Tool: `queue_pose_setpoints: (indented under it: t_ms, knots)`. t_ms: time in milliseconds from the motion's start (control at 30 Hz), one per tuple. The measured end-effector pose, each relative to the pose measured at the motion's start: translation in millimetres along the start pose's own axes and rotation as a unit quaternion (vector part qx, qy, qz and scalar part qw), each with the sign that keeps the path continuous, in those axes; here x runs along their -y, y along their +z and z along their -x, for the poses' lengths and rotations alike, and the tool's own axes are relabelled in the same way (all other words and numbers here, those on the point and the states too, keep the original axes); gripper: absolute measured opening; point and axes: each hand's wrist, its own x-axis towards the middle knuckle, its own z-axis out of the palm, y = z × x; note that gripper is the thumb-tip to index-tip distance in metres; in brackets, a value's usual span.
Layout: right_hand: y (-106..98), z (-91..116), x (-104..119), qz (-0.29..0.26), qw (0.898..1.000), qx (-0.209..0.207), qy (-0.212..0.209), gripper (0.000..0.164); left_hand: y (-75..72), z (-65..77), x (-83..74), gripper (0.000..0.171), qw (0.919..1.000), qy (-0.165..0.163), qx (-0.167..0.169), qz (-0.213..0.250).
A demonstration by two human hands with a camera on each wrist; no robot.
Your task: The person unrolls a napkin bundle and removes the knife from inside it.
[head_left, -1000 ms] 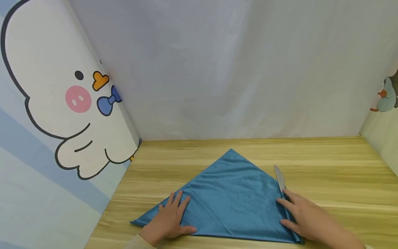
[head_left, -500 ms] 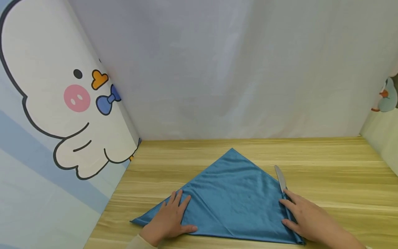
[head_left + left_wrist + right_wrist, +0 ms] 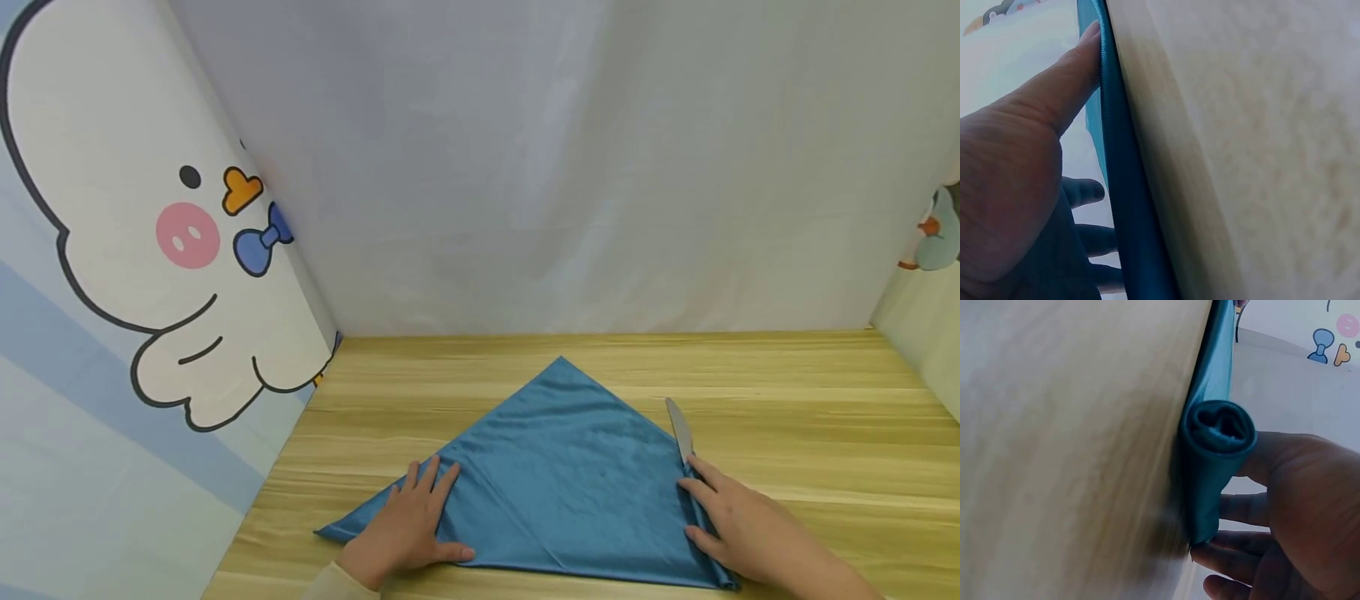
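Observation:
A shiny blue cloth napkin, folded to a triangular outline, lies on the table with its right edge rolled up. My left hand rests flat on its left part, fingers spread, thumb along the near edge. On the right, my right hand holds the rolled edge, fingers draped over it. A table knife's blade sticks out of the far end of the roll; the rest is hidden in the cloth. The right wrist view shows the near end of the roll as a spiral, with thumb and fingers against its side.
The wood-grain table runs back to a pale grey curtain. At the left stands a panel printed with a white cartoon bird; another printed panel borders the right side.
My right hand has shifted very slightly to the right along with the roll and the knife. The left hand has stayed pressed on the cloth in the same place.

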Motion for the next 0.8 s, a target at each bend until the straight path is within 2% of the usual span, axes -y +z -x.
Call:
queue_pose_setpoints:
  t_ms: [267,800]
  knots:
    - [2.5,0.8,-1.0,-0.011,1.0,-0.005,0.007,0.057,-1.0,2.4,-0.8,0.11,0.9999,-0.007,0.013,0.003]
    - [1.7,1.8,-3.8,-0.015,1.0,-0.003,0.02,0.056,-1.1,1.1,0.1,0.109,0.9996,-0.011,0.02,0.014]
